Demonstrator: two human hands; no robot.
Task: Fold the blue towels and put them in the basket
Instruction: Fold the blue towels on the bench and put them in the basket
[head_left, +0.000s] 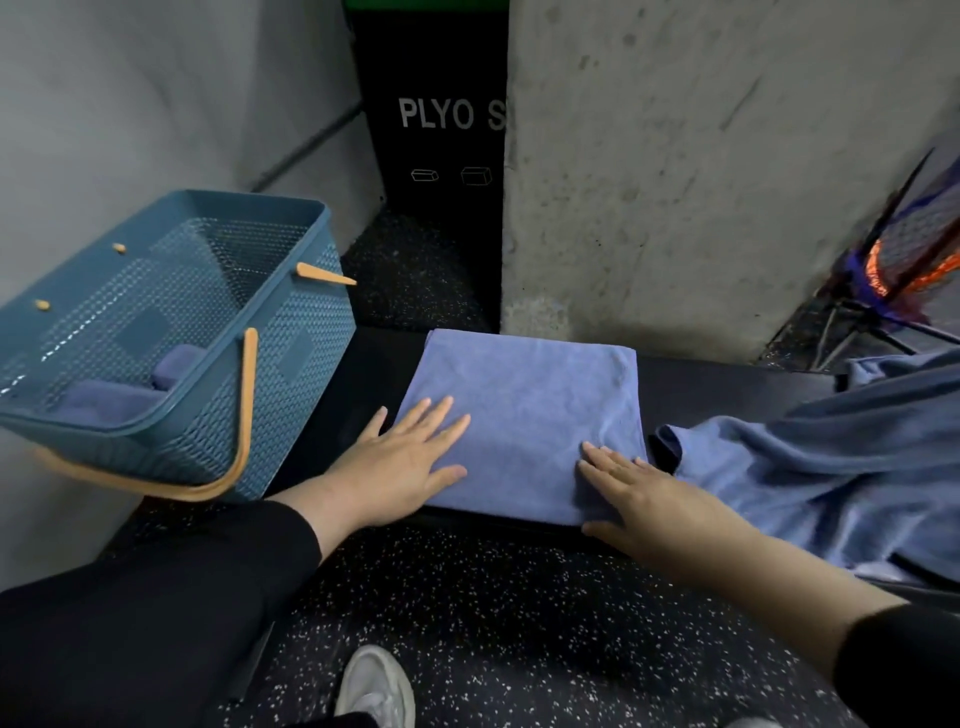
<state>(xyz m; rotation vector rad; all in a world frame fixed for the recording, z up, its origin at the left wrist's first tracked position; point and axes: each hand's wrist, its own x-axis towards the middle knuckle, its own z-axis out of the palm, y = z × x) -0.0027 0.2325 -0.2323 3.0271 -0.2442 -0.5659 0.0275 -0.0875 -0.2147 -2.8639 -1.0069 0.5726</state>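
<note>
A blue towel (524, 410), folded into a flat rectangle, lies on a black bench (363, 384) in front of me. My left hand (400, 462) lies flat, fingers spread, on the towel's near left corner. My right hand (654, 499) presses flat on its near right corner. A teal mesh basket (171, 332) with orange handles stands at the bench's left end; folded blue towels (119, 400) lie inside it. Unfolded blue towels (810, 467) are heaped on the bench to the right.
A concrete pillar (701, 182) rises right behind the bench, with a black plyo box (441, 130) standing to its left. A grey wall runs behind the basket. An orange and purple net frame (904, 260) leans at the far right. My white shoe (374, 686) rests on speckled rubber floor.
</note>
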